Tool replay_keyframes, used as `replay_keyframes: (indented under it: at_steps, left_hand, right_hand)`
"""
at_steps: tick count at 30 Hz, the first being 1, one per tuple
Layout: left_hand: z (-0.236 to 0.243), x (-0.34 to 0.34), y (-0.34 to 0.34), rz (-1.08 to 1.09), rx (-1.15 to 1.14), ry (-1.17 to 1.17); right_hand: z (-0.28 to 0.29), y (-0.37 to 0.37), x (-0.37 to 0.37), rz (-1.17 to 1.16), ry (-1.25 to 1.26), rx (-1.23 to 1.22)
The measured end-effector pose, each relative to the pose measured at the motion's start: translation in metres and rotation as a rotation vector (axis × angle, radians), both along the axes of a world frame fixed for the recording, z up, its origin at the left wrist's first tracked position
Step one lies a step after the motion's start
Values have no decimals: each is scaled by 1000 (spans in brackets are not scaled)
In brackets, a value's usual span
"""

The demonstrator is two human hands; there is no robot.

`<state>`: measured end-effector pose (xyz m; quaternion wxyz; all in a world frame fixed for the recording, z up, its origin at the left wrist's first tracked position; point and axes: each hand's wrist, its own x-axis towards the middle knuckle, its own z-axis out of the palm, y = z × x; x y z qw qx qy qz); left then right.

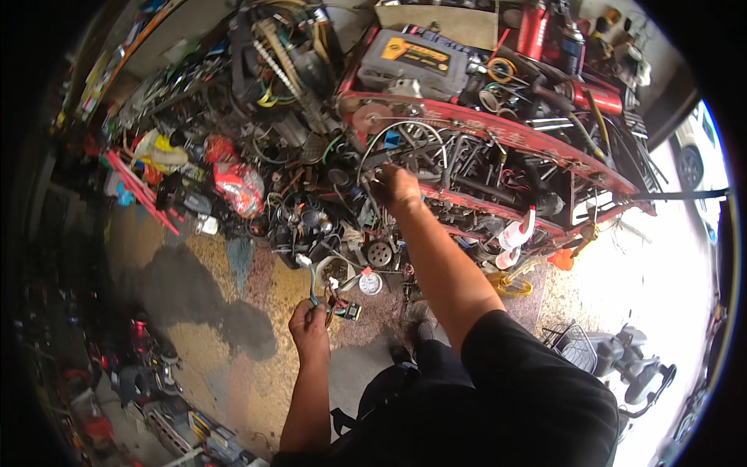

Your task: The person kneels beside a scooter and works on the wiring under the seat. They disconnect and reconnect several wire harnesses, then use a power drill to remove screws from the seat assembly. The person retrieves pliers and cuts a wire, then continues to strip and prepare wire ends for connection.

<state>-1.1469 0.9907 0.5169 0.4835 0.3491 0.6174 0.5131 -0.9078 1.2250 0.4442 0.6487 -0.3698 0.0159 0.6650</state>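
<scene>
Low in front of me, my left hand (310, 333) is closed on a wiring harness (333, 302). Its coloured wires stick out above the fingers and end in a white connector plug (303, 260) and a dark, square connector (352, 311). My right arm stretches forward to a red metal tool cart (498, 129) piled with hand tools. At the cart's left end, my right hand (398, 188) is curled down among tools and cables, beside a looped pale cable (445, 152). Its fingertips are partly hidden, so what they grip is unclear.
On the cart stand a grey plastic case (412, 64) and a red spray can (533, 31). Below it are a tub of small parts (334, 269) and a white round container (371, 283). Red plastic bags (237, 187) lie left. A wire basket (576, 349) stands right.
</scene>
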Motion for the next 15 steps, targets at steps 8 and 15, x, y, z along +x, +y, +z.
replay_keyframes:
  at_steps: [8, 15]
  left_hand:
    - [3, -4, -1, -94, 63, 291]
    - [7, 1, -1, -125, 14, 180]
  right_hand:
    - [6, 1, 1, -210, -46, -62]
    - [3, -38, -8, -335, -662, -77]
